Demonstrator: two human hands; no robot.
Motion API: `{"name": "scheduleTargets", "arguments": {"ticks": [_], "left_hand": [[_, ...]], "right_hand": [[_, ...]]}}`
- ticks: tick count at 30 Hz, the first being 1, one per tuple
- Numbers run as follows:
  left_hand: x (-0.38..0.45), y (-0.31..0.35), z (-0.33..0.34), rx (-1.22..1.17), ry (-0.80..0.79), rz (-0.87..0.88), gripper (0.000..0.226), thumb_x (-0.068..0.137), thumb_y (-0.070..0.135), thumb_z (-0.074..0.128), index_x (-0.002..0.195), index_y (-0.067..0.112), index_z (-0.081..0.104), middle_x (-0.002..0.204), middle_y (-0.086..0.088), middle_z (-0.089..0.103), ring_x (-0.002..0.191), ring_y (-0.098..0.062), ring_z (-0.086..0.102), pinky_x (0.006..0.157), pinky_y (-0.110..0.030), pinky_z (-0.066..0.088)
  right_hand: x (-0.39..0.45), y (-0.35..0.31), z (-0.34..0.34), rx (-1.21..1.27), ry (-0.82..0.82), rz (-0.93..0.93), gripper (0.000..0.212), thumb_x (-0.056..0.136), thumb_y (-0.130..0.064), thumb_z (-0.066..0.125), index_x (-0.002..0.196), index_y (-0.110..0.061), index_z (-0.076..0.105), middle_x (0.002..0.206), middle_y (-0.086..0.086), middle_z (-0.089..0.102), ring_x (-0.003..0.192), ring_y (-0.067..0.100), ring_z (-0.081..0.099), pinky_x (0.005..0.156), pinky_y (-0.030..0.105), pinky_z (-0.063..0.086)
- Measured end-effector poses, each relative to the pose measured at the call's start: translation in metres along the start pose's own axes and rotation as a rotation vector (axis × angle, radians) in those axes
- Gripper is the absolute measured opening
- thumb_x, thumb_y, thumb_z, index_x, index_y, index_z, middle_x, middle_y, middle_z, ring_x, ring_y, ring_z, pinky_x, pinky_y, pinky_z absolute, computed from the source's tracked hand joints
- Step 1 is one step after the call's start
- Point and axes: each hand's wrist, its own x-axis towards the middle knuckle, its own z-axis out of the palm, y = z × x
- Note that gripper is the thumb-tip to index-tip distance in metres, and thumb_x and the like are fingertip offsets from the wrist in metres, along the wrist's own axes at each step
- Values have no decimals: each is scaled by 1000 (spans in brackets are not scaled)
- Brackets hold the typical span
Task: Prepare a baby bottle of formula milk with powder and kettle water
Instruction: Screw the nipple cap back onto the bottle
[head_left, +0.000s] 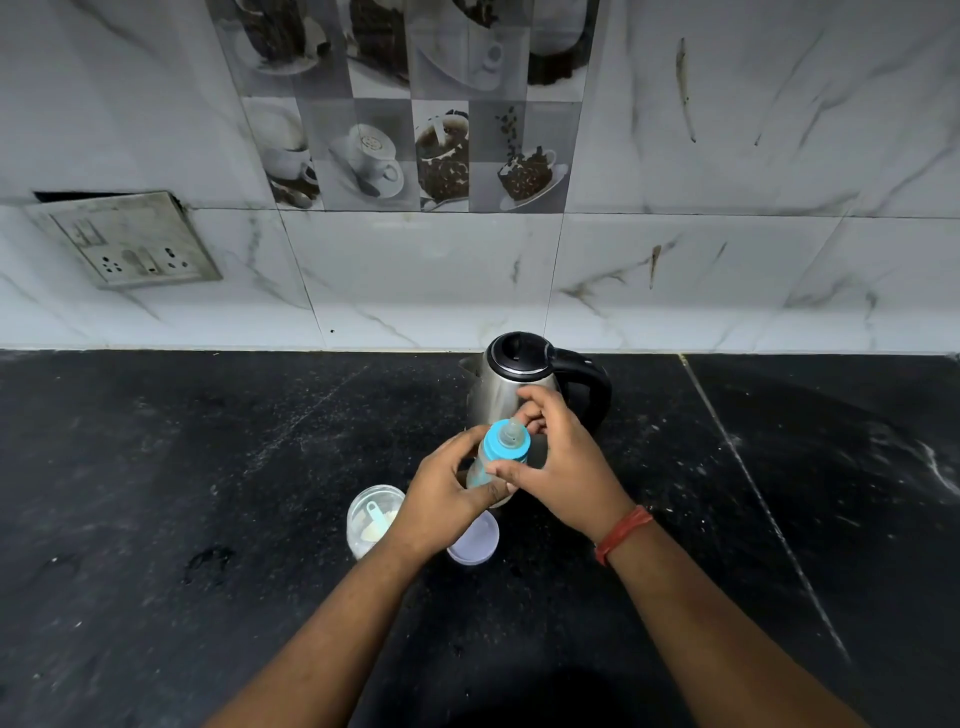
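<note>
Left hand (441, 493) grips baby bottle (491, 465); right hand (561, 467) pinches its blue cap (506, 441). Kettle (519, 384) at twelve o'clock on bench (208, 467).

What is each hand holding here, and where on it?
Left hand grips the baby bottle by its body; right hand pinches its blue collar.

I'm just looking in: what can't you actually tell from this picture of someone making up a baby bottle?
- Head view: how full the baby bottle is; the left hand and right hand wrap its body.
- Whether the blue collar is screwed tight: not visible.
- Water in the kettle: its lid is shut and its wall is steel.
- How much powder is in the open container: too small, and the left wrist covers part.
</note>
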Motion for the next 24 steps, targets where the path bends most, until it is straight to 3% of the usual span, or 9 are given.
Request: {"name": "scheduleTargets", "arguments": {"ticks": [3, 8, 12, 16, 20, 24], "left_hand": [[0, 0, 1, -19, 16, -7, 56, 84, 18, 83, 135, 29, 64, 126, 10, 70, 117, -10, 67, 102, -44, 56], [0, -2, -2, -52, 36, -22, 56, 86, 9, 82, 135, 28, 63, 128, 10, 70, 118, -9, 68, 103, -39, 56], [0, -2, -3, -40, 41, -20, 57, 86, 10, 83, 137, 26, 62, 129, 10, 70, 119, -10, 67, 103, -39, 56], [0, 1, 1, -22, 51, -1, 54, 86, 14, 83, 135, 26, 64, 127, 10, 70, 118, -9, 66, 102, -38, 56], [-1, 5, 3, -22, 70, 21, 52, 85, 13, 84, 132, 25, 66, 123, 11, 72, 116, -8, 67, 99, -34, 56], [-3, 4, 2, -61, 67, 4, 51, 85, 9, 83, 130, 27, 66, 120, 9, 73, 113, -11, 69, 98, -37, 57]], "right_hand": [[0, -6, 5, -62, 58, -20, 80, 69, -42, 89, 135, -26, 47, 105, -16, 52, 105, 7, 52, 95, 29, 49], [-2, -9, 4, -6, 13, -20, 65, 81, -28, 82, 136, -27, 49, 123, -14, 57, 117, 2, 56, 105, 35, 48], [0, -7, 1, 8, -39, -3, 69, 81, -27, 81, 138, -34, 43, 124, -10, 62, 118, 5, 59, 104, 36, 50], [0, -10, 7, -47, 66, -7, 73, 75, -32, 85, 137, -26, 47, 120, -9, 57, 110, 6, 56, 101, 34, 50], [-2, -16, 16, -155, 170, -27, 64, 72, -45, 84, 124, -21, 57, 116, -6, 55, 107, 13, 53, 94, 36, 51], [-4, -19, 14, -187, 150, -33, 54, 68, -54, 80, 109, -26, 60, 105, -12, 51, 101, 10, 53, 86, 28, 49]]}}
